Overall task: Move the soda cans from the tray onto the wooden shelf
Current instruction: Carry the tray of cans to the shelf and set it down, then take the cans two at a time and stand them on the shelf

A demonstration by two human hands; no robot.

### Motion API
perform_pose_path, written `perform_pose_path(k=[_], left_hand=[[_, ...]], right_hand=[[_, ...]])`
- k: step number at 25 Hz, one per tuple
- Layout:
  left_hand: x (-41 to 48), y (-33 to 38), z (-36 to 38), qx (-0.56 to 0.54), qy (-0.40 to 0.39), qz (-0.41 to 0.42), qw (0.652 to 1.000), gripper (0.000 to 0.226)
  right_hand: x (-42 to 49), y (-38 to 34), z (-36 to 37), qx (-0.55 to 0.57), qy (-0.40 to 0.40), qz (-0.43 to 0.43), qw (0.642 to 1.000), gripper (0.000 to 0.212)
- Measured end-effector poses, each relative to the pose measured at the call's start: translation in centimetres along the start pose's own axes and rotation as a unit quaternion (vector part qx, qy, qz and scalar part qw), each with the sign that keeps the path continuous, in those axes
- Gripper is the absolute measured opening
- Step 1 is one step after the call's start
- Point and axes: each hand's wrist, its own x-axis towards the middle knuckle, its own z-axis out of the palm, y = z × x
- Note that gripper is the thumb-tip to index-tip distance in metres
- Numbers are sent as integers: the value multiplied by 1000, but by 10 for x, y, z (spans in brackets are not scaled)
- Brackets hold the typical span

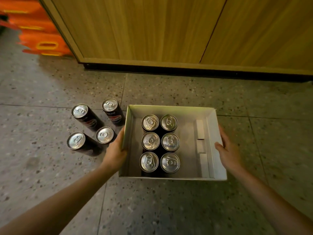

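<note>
A white cardboard tray (pixel 171 109) is held over the speckled floor, with several dark soda cans (pixel 160 143) standing upright in two rows in its left half. My left hand (pixel 116 150) grips the tray's left wall. My right hand (pixel 227 150) grips its right wall, thumb over the rim. Several more dark cans (pixel 92 128) stand upright on the floor just left of the tray, close to my left hand.
A wooden cabinet front (pixel 152 29) with a black base strip (pixel 186 70) rises straight ahead. Orange plastic crates (pixel 39 33) are stacked at the far left. Speckled floor tiles (pixel 169 209) lie below the tray. Small white card inserts (pixel 200 133) lie in the tray's right half.
</note>
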Motion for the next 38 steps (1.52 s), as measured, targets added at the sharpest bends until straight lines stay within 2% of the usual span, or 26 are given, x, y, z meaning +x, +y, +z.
perform_pose_path(k=[4, 13, 18, 24, 26, 28, 29, 30, 31, 33, 34, 36, 38], left_hand=[[3, -12, 4, -8, -4, -16, 1000, 77], [32, 0, 2, -3, 22, 17, 1000, 80], [52, 14, 12, 3, 34, 34, 999, 76], [63, 20, 20, -3, 26, 6, 1000, 75], [50, 29, 21, -8, 60, 47, 997, 81], [42, 50, 19, -4, 138, 168, 976, 78], [46, 61, 16, 9, 151, 218, 964, 73], [56, 71, 16, 28, 137, 231, 963, 69], [70, 78, 16, 41, 99, 203, 973, 68], [97, 86, 18, 29, -14, 86, 996, 72], [107, 87, 21, 8, -61, 35, 997, 74], [117, 86, 29, -13, -98, -13, 995, 75], [123, 84, 35, -19, -88, -18, 996, 74]], right_hand=[[5, 9, 10, -7, -8, -2, 1000, 54], [40, -4, 11, 10, -16, -40, 999, 55], [58, -7, 4, 14, 9, -49, 999, 53], [69, -2, 0, 9, -10, -43, 999, 59], [68, -10, -2, -16, 47, -55, 997, 64], [65, -32, 0, -35, 136, -151, 978, 59], [67, -45, 6, -40, 134, -200, 970, 53], [70, -58, 15, -45, 89, -223, 970, 49], [75, -69, 27, -51, 16, -215, 975, 50], [90, -83, 53, -61, -123, -146, 980, 63], [97, -86, 64, -61, -165, -116, 978, 68], [110, -84, 80, -49, -192, -86, 976, 70], [119, -83, 85, -28, -184, -77, 979, 67]])
